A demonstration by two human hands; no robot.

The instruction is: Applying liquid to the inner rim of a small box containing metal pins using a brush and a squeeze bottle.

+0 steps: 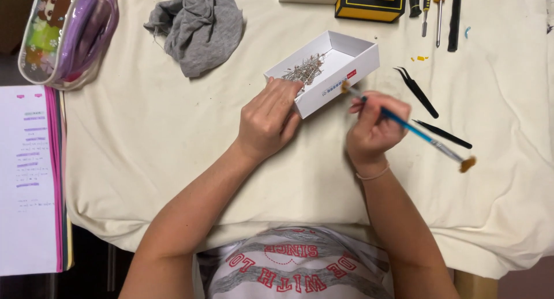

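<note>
My left hand [269,119] rests on the near left corner of a small white cardboard box [346,48], fingers curled over its rim. Inside the box lies a pile of thin metal pins [304,70]. My right hand [376,126] grips a blue-handled paintbrush [424,136] just right of the box. The brush bristles [468,163] point away to the lower right, and the handle's end sits by the box's front wall.
Two black tweezers [416,91] [443,134] lie to the right of my right hand. A crumpled grey cloth [199,27] and a clear pouch [66,34] sit upper left, a notebook [29,178] at far left. Screwdrivers [440,10] and a yellow-black box [370,4] line the far edge.
</note>
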